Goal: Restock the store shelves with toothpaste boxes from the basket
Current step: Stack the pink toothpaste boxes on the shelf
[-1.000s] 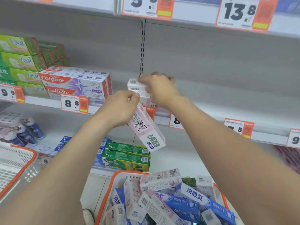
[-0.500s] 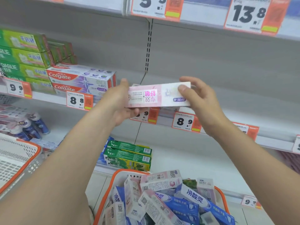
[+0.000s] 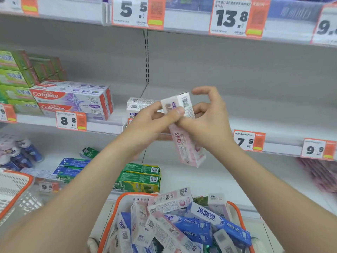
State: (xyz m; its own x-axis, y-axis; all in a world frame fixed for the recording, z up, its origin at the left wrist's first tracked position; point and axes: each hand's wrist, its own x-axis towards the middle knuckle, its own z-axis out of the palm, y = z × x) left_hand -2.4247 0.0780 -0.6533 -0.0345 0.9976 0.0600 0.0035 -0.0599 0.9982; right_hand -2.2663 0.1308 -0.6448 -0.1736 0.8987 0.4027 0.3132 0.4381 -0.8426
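Swung from level to nearly upright, the pink toothpaste box [image 3: 186,148] hangs before the middle shelf [image 3: 273,110], above the basket [image 3: 119,199]. The left hand [image 3: 151,123] pinches its upper end; the right hand [image 3: 211,123] grips beside it, forefinger lifted.

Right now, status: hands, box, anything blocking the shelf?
Left hand and right hand grip pink toothpaste box, tilted, short of shelf. White boxes stacked behind. Nothing in the way.

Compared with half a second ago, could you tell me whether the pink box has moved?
Yes. The pink box lay level above the shelf edge; now it stands nearly upright, its lower end hanging below that edge.
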